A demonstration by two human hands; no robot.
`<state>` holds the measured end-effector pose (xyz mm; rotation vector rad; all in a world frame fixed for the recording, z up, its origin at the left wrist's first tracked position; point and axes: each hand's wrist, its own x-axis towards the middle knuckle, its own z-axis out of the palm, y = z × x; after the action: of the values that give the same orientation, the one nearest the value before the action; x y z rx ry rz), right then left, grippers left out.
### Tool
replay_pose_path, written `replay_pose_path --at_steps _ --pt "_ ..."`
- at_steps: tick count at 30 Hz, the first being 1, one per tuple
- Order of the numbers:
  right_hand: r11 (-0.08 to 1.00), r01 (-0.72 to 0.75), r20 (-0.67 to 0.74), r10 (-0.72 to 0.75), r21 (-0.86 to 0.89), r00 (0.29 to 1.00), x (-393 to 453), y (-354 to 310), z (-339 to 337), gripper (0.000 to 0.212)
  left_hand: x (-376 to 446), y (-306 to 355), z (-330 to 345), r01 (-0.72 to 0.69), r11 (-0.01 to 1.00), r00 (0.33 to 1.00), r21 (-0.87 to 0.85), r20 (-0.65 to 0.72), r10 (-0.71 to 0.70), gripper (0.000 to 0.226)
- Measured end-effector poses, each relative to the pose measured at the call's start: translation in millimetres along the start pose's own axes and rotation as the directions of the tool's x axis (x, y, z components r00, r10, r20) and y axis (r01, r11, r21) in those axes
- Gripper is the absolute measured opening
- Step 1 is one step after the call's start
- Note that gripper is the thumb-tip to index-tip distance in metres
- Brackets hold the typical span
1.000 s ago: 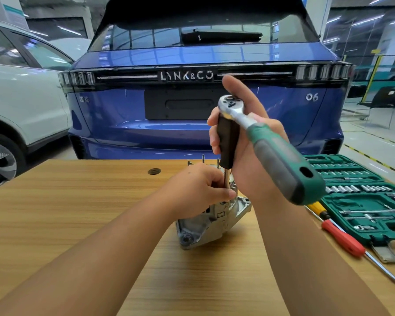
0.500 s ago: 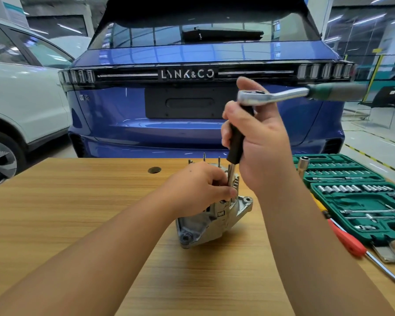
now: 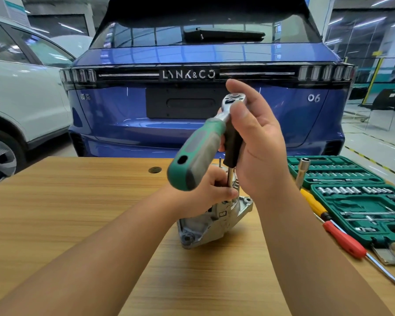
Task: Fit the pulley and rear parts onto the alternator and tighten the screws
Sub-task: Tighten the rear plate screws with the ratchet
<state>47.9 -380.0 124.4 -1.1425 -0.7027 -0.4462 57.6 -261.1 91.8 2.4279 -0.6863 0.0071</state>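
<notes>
A wooden table (image 3: 78, 213) carried the alternator (image 3: 214, 222) near its middle. At its right edge lay an open green socket set (image 3: 356, 199), with a yellow screwdriver (image 3: 314, 205) and a red screwdriver (image 3: 344, 239) just beside it.

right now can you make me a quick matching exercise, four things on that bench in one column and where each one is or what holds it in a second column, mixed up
Things:
1. ratchet
2. alternator
3. red-handled screwdriver
4. green socket case

Places or states:
A. lies open at the right end of the table
B. held upright over the alternator by the right hand
C. lies on the table just in front of the socket case
D. stands on the table, steadied by the left hand

Pairs: 1-B, 2-D, 3-C, 4-A

The right hand grips near the ratchet's head; the left hand pinches the shaft low down.
</notes>
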Motion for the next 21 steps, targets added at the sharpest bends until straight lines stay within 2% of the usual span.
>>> replay_pose_path --at_steps 2,4,6,8,10,12,14,17,21 --pt "1.0 -0.022 -0.032 0.022 0.007 0.999 0.0 -2.3 2.7 0.044 0.4 0.1 -0.6 0.015 1.0 1.0 -0.028 0.005 -0.015 0.022" --pt "0.999 -0.031 -0.113 0.026 -0.044 0.993 -0.6 -4.7 5.1 0.042 0.5 0.1 -1.6 0.025 0.999 1.0 0.034 0.017 -0.026 0.02" --pt "0.99 -0.013 -0.215 -0.017 -0.138 0.976 0.8 -4.5 2.8 0.024 1.0 -0.6 -1.3 0.019 0.996 0.999 0.09 0.026 -0.021 0.018" --pt "0.991 -0.039 -0.265 0.004 -0.128 0.964 3.7 -6.5 -2.8 0.013 2.2 -1.5 -0.7 0.008 0.994 1.0 0.105 0.027 -0.011 0.018" --pt "0.993 -0.11 -0.21 0.101 -0.03 0.973 6.3 -8.0 -11.9 0.011 4.0 -2.5 -0.6 0.005 0.993 1.0 0.119 0.029 -0.009 0.021" --pt "0.99 -0.129 -0.11 0.136 0.062 0.985 6.8 -7.4 -15.4 0.023 5.8 -4.2 -1.4 0.007 0.993 0.999 0.115 0.032 -0.011 0.021" --pt "1.0 -0.021 -0.063 0.022 0.017 0.998 5.9 -3.2 -12.3 0.036 6.0 -5.8 -2.2 0.003 0.995 0.999 0.099 0.036 -0.006 0.021" --pt "0.986 0.152 -0.045 -0.155 -0.064 0.987 5.5 3.6 -6.2 0.043 5.6 -7.0 -1.7 -0.013 0.996 1.0 0.093 0.029 0.011 0.024" --pt "0.992 0.127 0.005 -0.127 -0.025 0.992 4.7 8.6 -8.0 0.052 5.3 -8.7 -1.0 -0.001 0.997 1.0 0.079 0.009 0.001 0.027"
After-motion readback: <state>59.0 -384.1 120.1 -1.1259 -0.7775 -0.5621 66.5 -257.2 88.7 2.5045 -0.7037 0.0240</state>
